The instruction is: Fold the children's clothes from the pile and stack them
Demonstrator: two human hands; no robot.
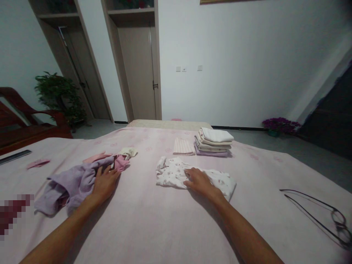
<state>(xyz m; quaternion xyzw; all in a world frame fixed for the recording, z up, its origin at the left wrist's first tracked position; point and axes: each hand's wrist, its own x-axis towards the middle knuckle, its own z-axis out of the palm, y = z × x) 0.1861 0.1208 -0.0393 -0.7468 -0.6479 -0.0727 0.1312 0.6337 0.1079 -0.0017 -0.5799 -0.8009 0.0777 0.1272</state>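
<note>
The person's left hand [105, 184] lay flat, fingers open and spread, on a rumpled lilac garment [68, 185] at the lower left of the frame. The right hand [200, 182] rested palm down, fingers loosely open and gripping nothing, on a white printed garment [176, 172] that sat half folded near the middle of the bed [154, 227].

Just beyond the lilac garment, touching its far edge, were a pink cloth [121, 163] and a small cream piece [128, 151]. Above the white garment in the frame, well clear of the right hand, stood a stack of folded clothes [214, 142] with a striped folded cloth [183, 146] just beside it on its left. Nothing lay between the two hands.

A pair of glasses [337, 220] lay open at the lower right edge. At the far left were a small pink scrap [37, 163] and a dark flat strip [15, 156]. Past the bed, a potted plant [57, 96] and a wooden chair [30, 128] filled the upper left, and purple flowers [277, 125] sat by the wall at the right.
</note>
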